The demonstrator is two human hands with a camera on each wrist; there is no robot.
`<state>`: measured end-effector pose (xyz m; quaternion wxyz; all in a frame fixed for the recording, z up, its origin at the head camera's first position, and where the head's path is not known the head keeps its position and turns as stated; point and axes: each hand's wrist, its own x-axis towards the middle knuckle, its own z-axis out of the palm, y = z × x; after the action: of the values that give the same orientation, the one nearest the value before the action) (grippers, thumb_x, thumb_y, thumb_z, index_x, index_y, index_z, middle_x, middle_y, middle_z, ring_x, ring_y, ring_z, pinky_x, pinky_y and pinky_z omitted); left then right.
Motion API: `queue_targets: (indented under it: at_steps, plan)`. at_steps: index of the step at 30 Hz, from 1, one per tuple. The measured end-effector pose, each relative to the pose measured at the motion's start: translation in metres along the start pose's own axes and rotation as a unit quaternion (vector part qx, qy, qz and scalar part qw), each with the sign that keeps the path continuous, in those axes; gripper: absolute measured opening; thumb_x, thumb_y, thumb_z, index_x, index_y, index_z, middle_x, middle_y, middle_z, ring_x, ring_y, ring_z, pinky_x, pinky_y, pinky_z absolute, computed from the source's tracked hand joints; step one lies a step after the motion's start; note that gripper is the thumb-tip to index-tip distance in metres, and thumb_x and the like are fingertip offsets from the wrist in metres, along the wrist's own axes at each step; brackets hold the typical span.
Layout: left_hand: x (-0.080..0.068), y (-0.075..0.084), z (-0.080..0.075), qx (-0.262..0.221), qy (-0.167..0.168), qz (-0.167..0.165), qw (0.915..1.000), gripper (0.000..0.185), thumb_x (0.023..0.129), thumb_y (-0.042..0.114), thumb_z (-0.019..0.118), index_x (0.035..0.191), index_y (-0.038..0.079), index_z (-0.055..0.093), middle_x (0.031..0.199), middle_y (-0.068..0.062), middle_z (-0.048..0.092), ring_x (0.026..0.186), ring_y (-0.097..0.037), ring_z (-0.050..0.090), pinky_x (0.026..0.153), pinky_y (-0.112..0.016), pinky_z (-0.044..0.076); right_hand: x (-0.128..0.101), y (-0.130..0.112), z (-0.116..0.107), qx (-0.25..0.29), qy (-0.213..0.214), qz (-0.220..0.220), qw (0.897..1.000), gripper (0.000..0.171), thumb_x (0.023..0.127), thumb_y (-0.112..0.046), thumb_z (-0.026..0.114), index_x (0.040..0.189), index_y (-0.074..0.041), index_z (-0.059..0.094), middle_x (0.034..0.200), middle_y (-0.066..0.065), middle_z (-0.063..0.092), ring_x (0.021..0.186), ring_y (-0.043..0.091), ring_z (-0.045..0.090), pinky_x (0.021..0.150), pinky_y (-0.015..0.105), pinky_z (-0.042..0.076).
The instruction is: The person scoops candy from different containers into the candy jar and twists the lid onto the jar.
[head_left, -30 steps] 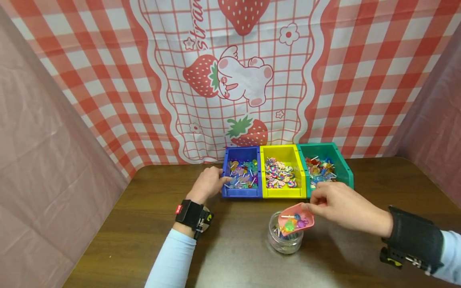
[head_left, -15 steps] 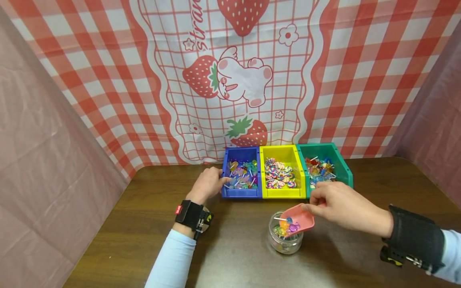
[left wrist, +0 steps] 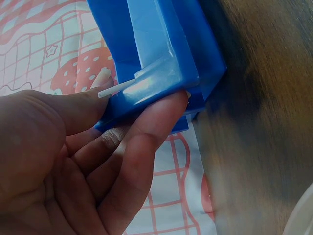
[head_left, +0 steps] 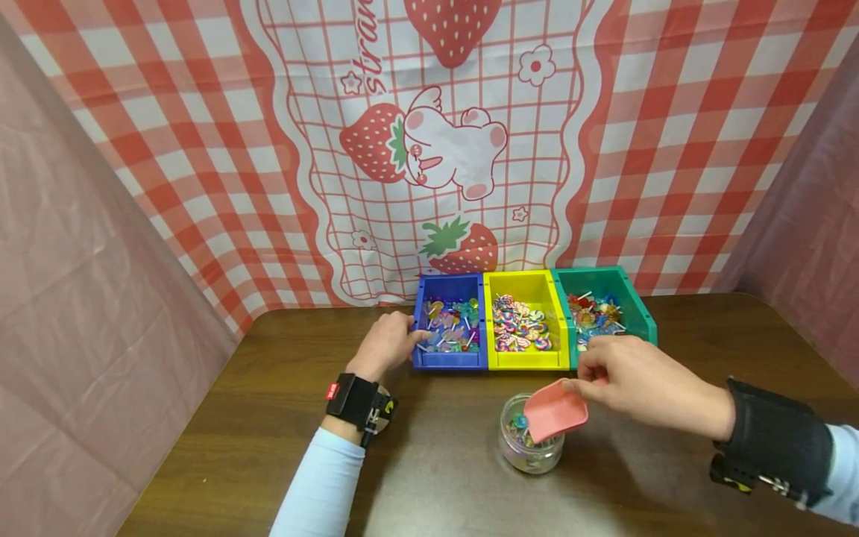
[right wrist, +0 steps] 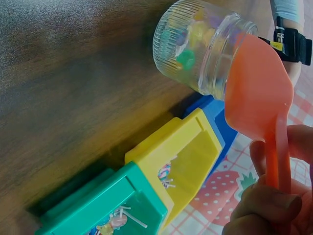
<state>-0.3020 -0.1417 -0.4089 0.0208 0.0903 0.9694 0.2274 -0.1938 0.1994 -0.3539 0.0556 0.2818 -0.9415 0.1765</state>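
My right hand point(head_left: 637, 379) pinches the handle of a pink scoop point(head_left: 555, 412), tilted with its lip over the mouth of a clear glass jar point(head_left: 530, 461). The scoop's bowl shows nothing in it. Small colourful candy-like pieces lie inside the jar, best seen through its ribbed wall in the right wrist view. At the left, my left hand point(head_left: 382, 344) grips the side wall of a blue bin point(head_left: 451, 361). In the left wrist view the thumb lies by the rim and the fingers curl along the outside, a white lollipop stick point(left wrist: 116, 88) poking out beside the thumb.
A yellow bin point(head_left: 529, 361) with swirl lollipops and a green bin point(head_left: 640, 322) with mixed pieces stand in a row beside the blue one. The wooden table point(head_left: 268, 418) meets a strawberry-print cloth point(head_left: 537, 186) behind the bins.
My right hand has tipped the scoop further, and the pieces in it have slid out into the jar. My left hand has stayed at the blue bin.
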Motion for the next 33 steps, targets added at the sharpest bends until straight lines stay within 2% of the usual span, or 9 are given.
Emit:
queue_targets:
  at_steps: [8, 15, 21, 26, 29, 33]
  plan:
    - [0.000, 0.001, 0.000, -0.003, -0.001, 0.000, 1.0000, 0.026, 0.097, 0.034, 0.067, 0.087, 0.010, 0.067, 0.063, 0.000, 0.062, 0.053, -0.012, 0.060, 0.053, -0.029, 0.043, 0.003, 0.002, -0.003, -0.008, -0.001, 0.000, 1.000, 0.031, 0.083, -0.032, 0.082, 0.064, -0.029, 0.058, 0.067, -0.012, 0.044, 0.060, 0.006, 0.041, 0.054, 0.025, 0.035]
    - [0.000, 0.002, 0.001, 0.002, -0.002, -0.002, 1.0000, 0.026, 0.097, 0.035, 0.066, 0.087, 0.011, 0.067, 0.063, 0.000, 0.062, 0.054, -0.013, 0.059, 0.054, -0.029, 0.043, 0.019, 0.003, -0.009, 0.004, -0.011, 0.018, 1.000, 0.024, 0.084, -0.033, 0.081, 0.071, -0.021, 0.065, 0.069, -0.008, 0.047, 0.060, 0.009, 0.043, 0.054, 0.028, 0.037]
    - [0.000, 0.003, 0.000, 0.003, 0.002, 0.004, 1.0000, 0.026, 0.097, 0.034, 0.066, 0.085, 0.011, 0.066, 0.063, 0.000, 0.062, 0.054, -0.013, 0.060, 0.055, -0.030, 0.043, 0.049, -0.005, -0.014, -0.001, 0.011, 0.033, 0.999, 0.032, 0.088, -0.031, 0.077, 0.064, -0.017, 0.059, 0.061, -0.002, 0.044, 0.057, 0.014, 0.044, 0.054, 0.030, 0.036]
    - [-0.001, 0.001, 0.000, 0.001, 0.004, 0.006, 1.0000, 0.027, 0.097, 0.035, 0.067, 0.085, 0.011, 0.067, 0.062, 0.001, 0.062, 0.053, -0.012, 0.060, 0.054, -0.029, 0.043, 0.079, -0.013, -0.004, -0.045, 0.033, 0.041, 0.998, 0.029, 0.091, -0.033, 0.075, 0.076, -0.011, 0.064, 0.070, 0.002, 0.047, 0.059, 0.016, 0.048, 0.055, 0.030, 0.042]
    - [-0.001, 0.001, 0.000, -0.003, 0.003, 0.007, 1.0000, 0.026, 0.097, 0.035, 0.067, 0.086, 0.011, 0.067, 0.061, 0.001, 0.062, 0.053, -0.012, 0.060, 0.053, -0.029, 0.043, 0.097, -0.016, 0.006, -0.073, 0.056, 0.031, 0.995, 0.029, 0.091, -0.034, 0.074, 0.080, -0.009, 0.065, 0.076, 0.004, 0.047, 0.060, 0.017, 0.049, 0.055, 0.030, 0.044]
    - [-0.001, 0.000, 0.001, -0.005, 0.002, 0.005, 1.0000, 0.026, 0.097, 0.034, 0.066, 0.086, 0.011, 0.067, 0.061, 0.001, 0.062, 0.053, -0.012, 0.060, 0.053, -0.029, 0.042, 0.121, -0.020, 0.022, -0.108, 0.097, -0.010, 0.989, 0.029, 0.092, -0.031, 0.074, 0.080, -0.007, 0.064, 0.078, 0.006, 0.046, 0.058, 0.018, 0.050, 0.054, 0.031, 0.046]
